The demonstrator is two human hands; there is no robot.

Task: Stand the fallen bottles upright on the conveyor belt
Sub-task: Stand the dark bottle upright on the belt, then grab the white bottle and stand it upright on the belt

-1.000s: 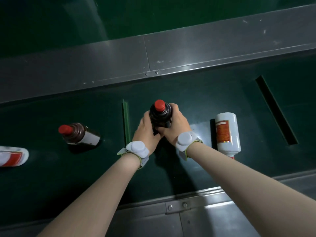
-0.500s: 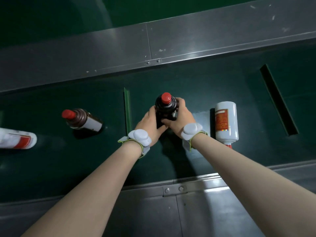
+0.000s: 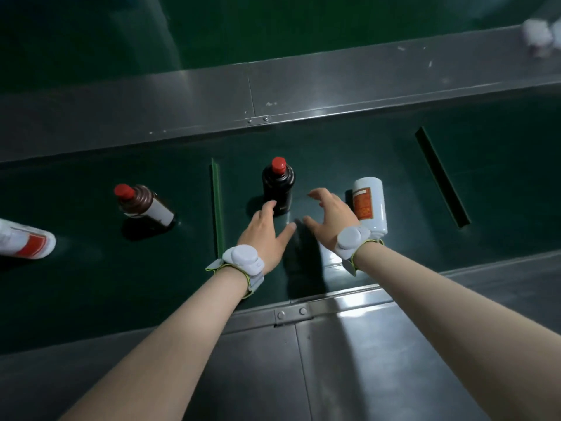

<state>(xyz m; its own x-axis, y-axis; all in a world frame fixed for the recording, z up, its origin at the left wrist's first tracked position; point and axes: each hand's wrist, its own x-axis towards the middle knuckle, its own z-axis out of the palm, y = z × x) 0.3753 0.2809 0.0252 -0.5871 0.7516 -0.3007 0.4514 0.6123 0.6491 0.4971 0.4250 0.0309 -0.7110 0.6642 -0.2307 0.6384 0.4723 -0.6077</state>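
Observation:
A dark brown bottle [image 3: 277, 185] with a red cap stands upright on the green conveyor belt [image 3: 91, 268]. My left hand [image 3: 267, 230] hovers just in front of its base, fingers spread, holding nothing. My right hand [image 3: 329, 217] is open to the right of that bottle, apart from it. A white bottle [image 3: 368, 205] with an orange label lies on its side right behind my right hand. Further left, a second brown bottle [image 3: 144, 205] with a red cap and white label stands upright. Another white bottle [image 3: 25, 243] with a red label lies at the left edge.
A raised green cleat [image 3: 217, 208] crosses the belt left of my hands, and a dark one [image 3: 441, 176] crosses it on the right. Steel rails run along the far side [image 3: 334, 86] and near side [image 3: 364, 344]. A blurred white object [image 3: 537, 34] sits top right.
Both hands have let go of the dark brown bottle and pulled back towards me, fingers opening. The bottle stays upright on the belt.

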